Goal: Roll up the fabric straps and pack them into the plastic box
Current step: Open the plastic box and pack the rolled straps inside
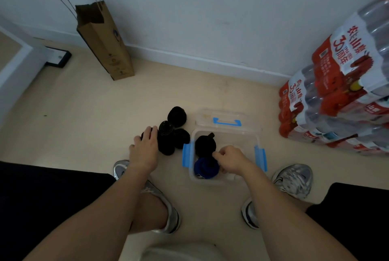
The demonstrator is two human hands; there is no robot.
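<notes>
A clear plastic box (248, 140) with blue side clips stands on the floor between my feet. Inside it lie a black rolled strap (204, 145) and a blue rolled strap (205, 169). My right hand (230, 159) is inside the box, fingers pinching the blue roll's edge. Left of the box, several black rolled straps (168, 138) cluster on the floor. My left hand (145, 149) rests over the leftmost roll of that cluster, fingers curled on it. The box's clear lid (223, 118) with a blue handle lies just behind the box.
A brown paper bag (105, 43) stands against the back wall at the left. Stacked packs of bottled water (341, 92) fill the right side. A dark flat frame (57, 56) lies at the far left. My two grey shoes (293, 180) flank the box.
</notes>
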